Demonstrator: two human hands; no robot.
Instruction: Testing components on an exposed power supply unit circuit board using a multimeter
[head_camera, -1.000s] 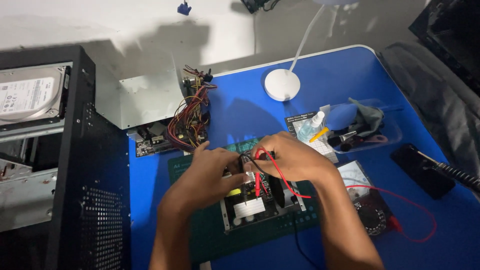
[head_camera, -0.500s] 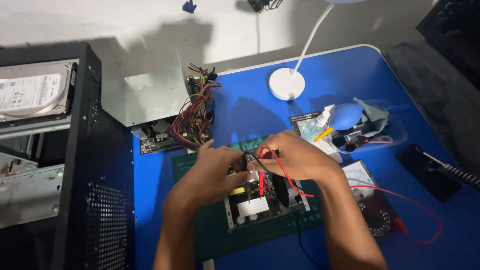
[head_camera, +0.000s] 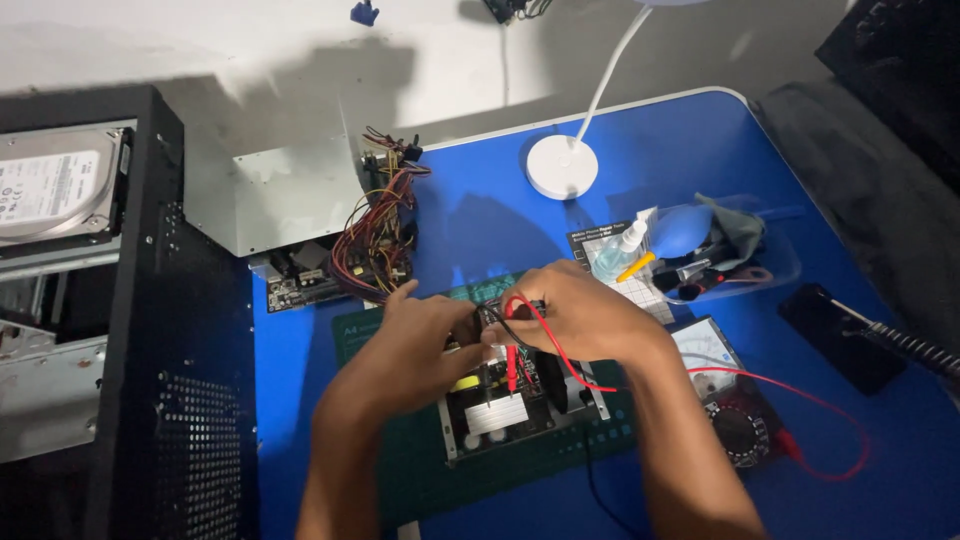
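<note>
Two bare hands and forearms, seen from above

The left hand (head_camera: 415, 345) and right hand (head_camera: 580, 315) wear no gloves, rings or watch; both forearms are uncovered right down to the lower edge of the view, with no sleeve or cuff showing. The fingers (head_camera: 402, 293) are slim, with short nails where visible.

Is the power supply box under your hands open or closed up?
Open: the power supply box has no top cover, so its circuit board and components show. Both hands work over it.
</note>
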